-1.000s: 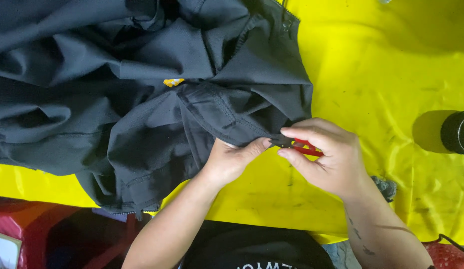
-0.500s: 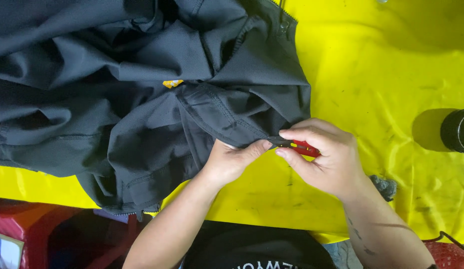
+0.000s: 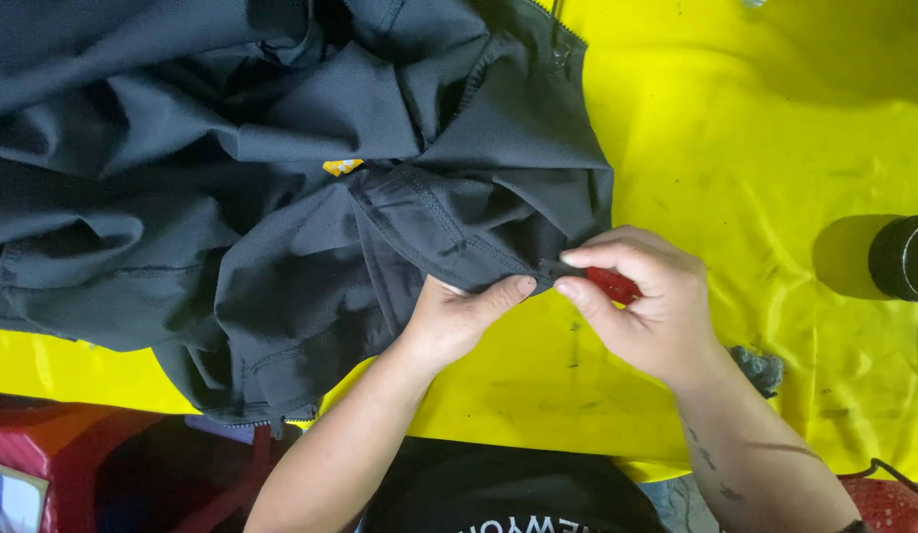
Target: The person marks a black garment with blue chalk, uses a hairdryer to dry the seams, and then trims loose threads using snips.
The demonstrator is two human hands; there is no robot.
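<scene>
A crumpled dark grey garment (image 3: 281, 178) covers the left and middle of a yellow table cover (image 3: 774, 128). My left hand (image 3: 459, 316) pinches a stitched seam edge of the garment near its lower right corner, thumb on top. My right hand (image 3: 641, 301) is closed around a small red tool (image 3: 614, 284), its tip against the same seam just right of my left thumb. A small yellow tag (image 3: 342, 166) shows between the folds.
A black cylindrical object (image 3: 903, 259) lies at the right edge. A small clump of grey threads (image 3: 760, 367) sits by my right wrist. Red plastic stools or crates (image 3: 74, 454) stand below the table's near edge.
Both hands stay at the seam. The right hand has shifted slightly along the seam with the red tool; the garment has barely moved.
</scene>
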